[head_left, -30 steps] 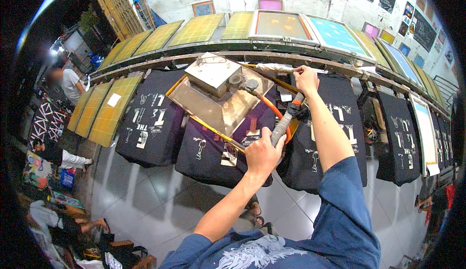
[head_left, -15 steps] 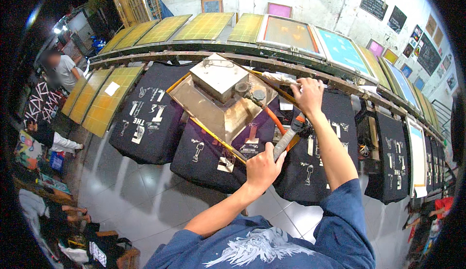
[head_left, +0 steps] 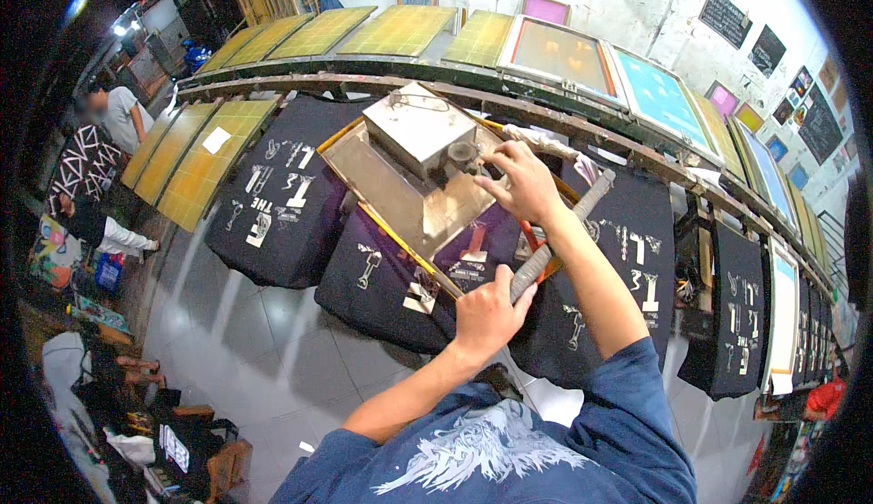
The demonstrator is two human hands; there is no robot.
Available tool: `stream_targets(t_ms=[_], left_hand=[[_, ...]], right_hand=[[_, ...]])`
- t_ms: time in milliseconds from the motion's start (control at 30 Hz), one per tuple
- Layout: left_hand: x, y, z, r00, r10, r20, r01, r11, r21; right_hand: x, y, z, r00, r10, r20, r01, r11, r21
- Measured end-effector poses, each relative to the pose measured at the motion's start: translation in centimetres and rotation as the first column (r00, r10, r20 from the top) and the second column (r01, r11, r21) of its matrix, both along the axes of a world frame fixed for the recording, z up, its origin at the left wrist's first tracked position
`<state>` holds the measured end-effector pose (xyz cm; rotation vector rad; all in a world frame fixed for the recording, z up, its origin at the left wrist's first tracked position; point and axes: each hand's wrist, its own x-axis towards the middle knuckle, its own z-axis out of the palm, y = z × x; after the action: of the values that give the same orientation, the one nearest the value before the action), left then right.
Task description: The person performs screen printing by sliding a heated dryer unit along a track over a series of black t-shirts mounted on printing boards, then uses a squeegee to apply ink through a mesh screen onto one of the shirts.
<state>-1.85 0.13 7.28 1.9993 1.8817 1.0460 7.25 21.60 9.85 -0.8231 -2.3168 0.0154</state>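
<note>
Head view: the left hand [head_left: 488, 315] wraps the near end of a grey wrapped bar [head_left: 535, 270], probably to steady the metal box [head_left: 420, 126] above a black shirt [head_left: 391, 302]; the right hand [head_left: 523, 181] curls its fingers near the round fitting [head_left: 461, 151], grip unclear.

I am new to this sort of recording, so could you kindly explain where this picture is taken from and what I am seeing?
There is no robot here: the left hand and right hand are the camera wearer's own. A wide fisheye camera on the head looks down, so straight edges bend. The left hand grips a grey wrapped handle beside a boxy metal device. The right hand reaches to the device's round fitting; whether it touches is unclear. Below and around lie black shirts with pale prints, and behind them a row of framed panels.
</note>
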Motion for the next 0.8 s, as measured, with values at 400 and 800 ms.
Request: stream_targets(t_ms=[400, 800], left_hand=[[1.2, 0.3, 0.1, 0.983, 0.179, -0.034, -0.179, 0.984, -0.009], [2.5, 0.4, 0.6, 0.988, 0.148, -0.037, -0.147, 0.989, 0.025]], right_hand=[[0.4, 0.6, -1.6, 0.943, -0.136, -0.305, 0.072, 0.974, -0.213], [16.6, -24.2, -11.3, 0.944, -0.189, -0.270, 0.146, 0.974, -0.173]])
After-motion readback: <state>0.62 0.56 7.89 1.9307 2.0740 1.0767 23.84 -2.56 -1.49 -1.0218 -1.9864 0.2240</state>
